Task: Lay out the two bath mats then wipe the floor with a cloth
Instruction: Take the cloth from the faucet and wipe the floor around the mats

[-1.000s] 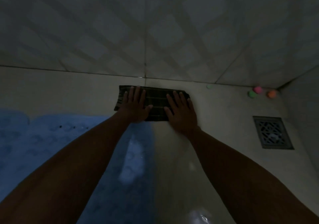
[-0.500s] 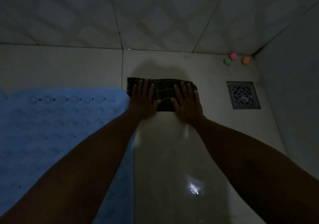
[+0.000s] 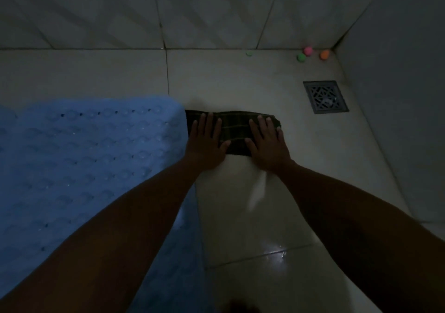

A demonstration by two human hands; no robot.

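1. On the pale tiled floor [image 3: 277, 91], just right of the blue mat [image 3: 84, 158], your folded dark cloth [image 3: 234, 129] lies flat, its left end touching or nearly touching the mat's edge; which, you cannot tell in this dim light.
2. Your left hand [image 3: 206, 144] and right hand [image 3: 268, 147] both press down on the cloth, fingers spread and flat, gripping nothing. Neither hand is curled around the fabric.
3. Only one mat shows; the second lies outside this view, so you cannot confirm it from here.
4. You appear to be in the wiping step, with floor on the far and right sides left to cover.
5. Watch the left end: sliding leftward could ride the cloth up over the mat's edge or nudge the mat out of place.
6. With flat palms alone, the folded cloth may bunch or unfold if one hand pushes harder than the other.
7. A gleam near you suggests a wet floor; leaning your weight forward on a sliding cloth could let your hands shoot out.
8. Far right, the small coloured balls [image 3: 308, 53] and the drain [image 3: 325, 97] could catch the cloth.
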